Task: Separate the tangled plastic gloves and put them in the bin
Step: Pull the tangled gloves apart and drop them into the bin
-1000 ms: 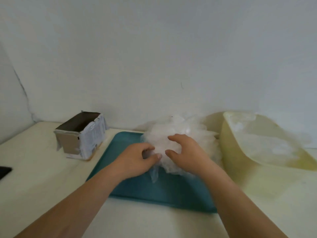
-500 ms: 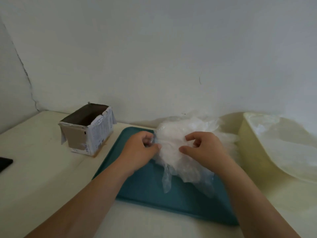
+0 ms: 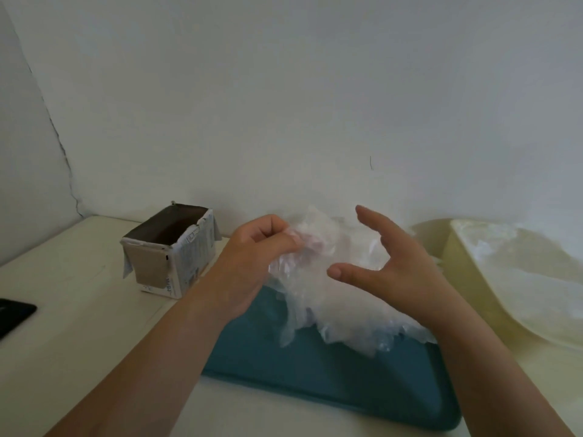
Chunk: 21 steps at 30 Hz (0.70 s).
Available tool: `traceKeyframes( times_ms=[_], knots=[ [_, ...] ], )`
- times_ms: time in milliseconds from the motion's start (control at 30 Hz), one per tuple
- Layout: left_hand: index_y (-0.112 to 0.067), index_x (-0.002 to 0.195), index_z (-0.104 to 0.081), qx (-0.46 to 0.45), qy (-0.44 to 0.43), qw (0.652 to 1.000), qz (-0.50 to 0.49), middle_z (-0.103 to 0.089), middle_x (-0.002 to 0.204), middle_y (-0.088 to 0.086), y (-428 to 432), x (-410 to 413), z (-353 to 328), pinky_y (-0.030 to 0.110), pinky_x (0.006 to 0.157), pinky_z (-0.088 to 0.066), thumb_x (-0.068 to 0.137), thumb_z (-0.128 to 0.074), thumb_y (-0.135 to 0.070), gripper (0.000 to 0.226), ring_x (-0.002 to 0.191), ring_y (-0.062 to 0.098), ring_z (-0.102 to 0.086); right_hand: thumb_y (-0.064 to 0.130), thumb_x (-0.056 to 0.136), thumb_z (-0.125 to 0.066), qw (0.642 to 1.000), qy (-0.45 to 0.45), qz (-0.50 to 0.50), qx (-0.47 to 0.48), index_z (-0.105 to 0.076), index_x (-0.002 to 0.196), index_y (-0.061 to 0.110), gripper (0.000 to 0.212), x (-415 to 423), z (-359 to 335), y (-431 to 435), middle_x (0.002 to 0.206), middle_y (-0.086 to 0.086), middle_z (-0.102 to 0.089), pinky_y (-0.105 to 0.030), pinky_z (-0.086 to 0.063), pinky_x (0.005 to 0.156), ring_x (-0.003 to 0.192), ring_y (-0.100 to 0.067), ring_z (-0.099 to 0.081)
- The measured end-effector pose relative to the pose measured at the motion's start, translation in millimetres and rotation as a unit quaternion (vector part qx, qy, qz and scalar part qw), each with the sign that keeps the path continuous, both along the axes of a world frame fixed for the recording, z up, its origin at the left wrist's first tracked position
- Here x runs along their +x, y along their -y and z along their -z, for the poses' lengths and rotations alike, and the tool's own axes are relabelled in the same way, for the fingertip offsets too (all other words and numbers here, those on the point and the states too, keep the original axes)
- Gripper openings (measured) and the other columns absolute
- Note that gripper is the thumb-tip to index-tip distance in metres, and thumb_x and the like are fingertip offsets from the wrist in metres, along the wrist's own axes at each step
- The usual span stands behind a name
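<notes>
A tangled clump of clear plastic gloves [image 3: 334, 298] is lifted above the teal tray [image 3: 315, 373], its loose ends hanging down to the tray. My left hand [image 3: 252, 257] pinches the clump's upper left side with curled fingers. My right hand [image 3: 394, 263] is beside the clump on its right, fingers and thumb spread apart and holding nothing. The pale yellow bin [image 3: 467, 247] stands to the right of the tray, with a clear liner or gloves inside.
An open cardboard box [image 3: 170, 253] sits on the table left of the tray. A black flat object [image 3: 12, 313] lies at the table's left edge. A white wall rises close behind everything.
My left hand has raised the clump off the tray. My right hand has let go of the plastic and spread its fingers. The view has shifted, so the bin sits further right.
</notes>
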<state>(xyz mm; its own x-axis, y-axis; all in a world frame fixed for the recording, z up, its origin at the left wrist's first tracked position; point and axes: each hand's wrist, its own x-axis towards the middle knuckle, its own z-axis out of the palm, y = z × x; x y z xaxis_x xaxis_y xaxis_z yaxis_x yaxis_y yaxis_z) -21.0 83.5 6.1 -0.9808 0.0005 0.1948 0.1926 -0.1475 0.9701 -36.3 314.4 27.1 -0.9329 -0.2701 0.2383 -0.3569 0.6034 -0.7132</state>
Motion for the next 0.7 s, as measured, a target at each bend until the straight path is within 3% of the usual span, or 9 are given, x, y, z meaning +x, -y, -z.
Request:
traceKeyframes(
  times_ms=[100, 167, 233, 333, 400, 500, 600, 700],
  knots=[
    [-0.013, 0.072, -0.053, 0.070, 0.011, 0.987, 0.144, -0.051, 0.073, 0.006, 3.3, 7.1, -2.2, 0.032, 0.064, -0.043, 0.067, -0.069, -0.016, 0.017, 0.069, 0.019, -0.053, 0.061, 0.059, -0.091, 0.990, 0.078, -0.081, -0.090, -0.046, 0.147, 0.050, 0.100, 0.9, 1.5, -1.9, 0.138, 0.030, -0.056, -0.031, -0.039, 0.115, 0.127, 0.012, -0.051],
    [-0.013, 0.073, -0.054, 0.077, 0.015, 0.979, 0.190, -0.051, 0.074, 0.006, 3.5, 9.3, -2.7, 0.031, 0.061, -0.044, 0.068, -0.068, -0.016, 0.015, 0.067, 0.018, -0.053, 0.042, 0.065, -0.096, 0.967, 0.134, -0.147, -0.160, -0.060, 0.140, 0.034, 0.084, 0.6, 3.3, -2.3, 0.133, 0.008, -0.069, -0.041, -0.049, 0.111, 0.125, -0.007, -0.064],
    [-0.012, 0.079, -0.062, 0.016, 0.022, 0.988, 0.151, -0.058, 0.079, 0.010, 0.2, 9.2, -1.7, 0.030, 0.062, -0.049, 0.077, -0.077, -0.015, 0.016, 0.072, 0.021, -0.060, 0.019, 0.075, -0.091, 0.949, 0.158, -0.186, -0.200, -0.073, 0.123, 0.014, 0.051, 3.0, 2.9, -0.1, 0.118, -0.011, -0.076, -0.042, -0.057, 0.100, 0.113, -0.029, -0.072],
    [-0.014, 0.092, -0.070, -0.064, 0.023, 0.997, 0.046, -0.069, 0.093, 0.015, -4.4, 2.7, 5.5, 0.037, 0.067, -0.054, 0.095, -0.075, -0.022, 0.010, 0.083, 0.029, -0.064, 0.015, 0.083, -0.082, 0.947, 0.168, -0.152, -0.227, -0.079, 0.105, 0.005, 0.025, 1.9, 8.1, 4.5, 0.102, -0.019, -0.078, -0.042, -0.061, 0.090, 0.097, -0.035, -0.075],
    [-0.015, 0.102, -0.073, -0.051, 0.044, 0.997, 0.039, -0.073, 0.103, 0.018, -4.5, -0.6, 9.4, 0.048, 0.077, -0.054, 0.094, -0.077, -0.031, 0.018, 0.088, 0.033, -0.065, 0.019, 0.086, -0.080, 0.954, 0.158, -0.098, -0.237, -0.080, 0.099, 0.005, 0.019, -2.7, 15.3, 6.3, 0.092, -0.025, -0.075, -0.045, -0.060, 0.080, 0.080, -0.035, -0.070],
    [-0.004, 0.112, -0.074, -0.033, 0.096, 0.992, 0.079, -0.073, 0.107, 0.025, 0.1, -1.7, 12.9, 0.046, 0.081, -0.058, 0.092, -0.077, -0.026, 0.030, 0.088, 0.035, -0.066, 0.017, 0.091, -0.077, 0.958, 0.138, -0.047, -0.245, -0.079, 0.093, 0.005, 0.012, -10.2, 23.0, 4.0, 0.075, -0.016, -0.072, -0.037, -0.055, 0.060, 0.062, -0.027, -0.061],
    [0.001, 0.094, -0.074, -0.055, 0.097, 0.992, 0.055, -0.071, 0.086, 0.025, -1.0, -4.6, 19.1, 0.042, 0.079, -0.056, 0.088, -0.081, -0.018, 0.021, 0.076, 0.031, -0.062, 0.009, 0.095, -0.071, 0.954, 0.149, -0.039, -0.258, -0.079, 0.102, 0.007, 0.011, -13.3, 23.6, 0.1, 0.084, -0.016, -0.077, -0.040, -0.058, 0.066, 0.068, -0.028, -0.065],
    [-0.009, 0.082, -0.070, -0.047, 0.092, 0.995, 0.010, -0.065, 0.072, 0.011, -6.0, -5.9, 21.0, 0.028, 0.062, -0.051, 0.078, -0.090, -0.023, 0.024, 0.061, 0.019, -0.057, 0.020, 0.092, -0.075, 0.953, 0.155, -0.074, -0.251, -0.079, 0.103, 0.009, 0.016, -13.1, 24.0, -0.5, 0.091, -0.018, -0.076, -0.039, -0.058, 0.066, 0.072, -0.028, -0.068]
  ],
)
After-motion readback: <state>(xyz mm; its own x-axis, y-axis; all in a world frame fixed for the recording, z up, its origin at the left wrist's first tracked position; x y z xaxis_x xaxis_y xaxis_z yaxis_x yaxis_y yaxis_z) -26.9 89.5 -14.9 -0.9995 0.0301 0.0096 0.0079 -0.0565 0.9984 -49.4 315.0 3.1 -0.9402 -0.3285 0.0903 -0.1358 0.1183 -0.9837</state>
